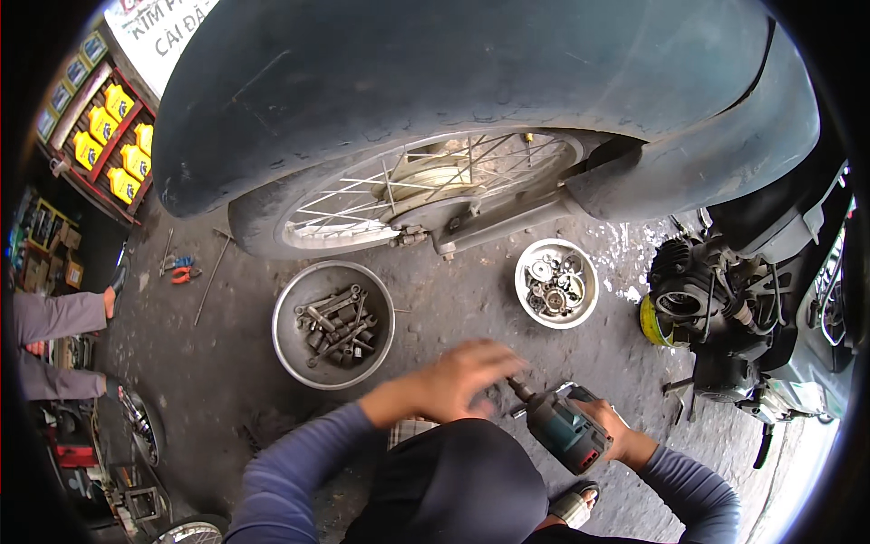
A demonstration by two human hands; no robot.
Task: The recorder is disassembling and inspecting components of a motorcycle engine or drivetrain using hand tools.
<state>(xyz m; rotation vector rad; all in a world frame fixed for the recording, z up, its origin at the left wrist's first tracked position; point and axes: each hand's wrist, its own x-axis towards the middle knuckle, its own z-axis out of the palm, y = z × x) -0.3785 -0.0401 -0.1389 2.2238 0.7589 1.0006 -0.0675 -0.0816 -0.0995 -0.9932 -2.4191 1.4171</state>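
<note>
My right hand (613,430) is closed round the handle of a dark green and black cordless impact wrench (564,428), whose nose points up and to the left. Close to that nose is my left hand (464,374), somewhat blurred, with its fingers stretched out and the thumb apart; nothing shows between them. Ahead of my left arm stands a metal bowl (279,337) full of sockets and wrenches (337,326). Farther off to the right, a smaller white bowl (523,304) holds round metal parts (555,288).
A motorbike's spoked wheel (344,213) and large fender (453,68) fill the far side. An engine (693,299) stands at right above a yellow container (651,322). Pliers (185,274) and a thin rod (212,281) lie at left, near another person's legs (63,317).
</note>
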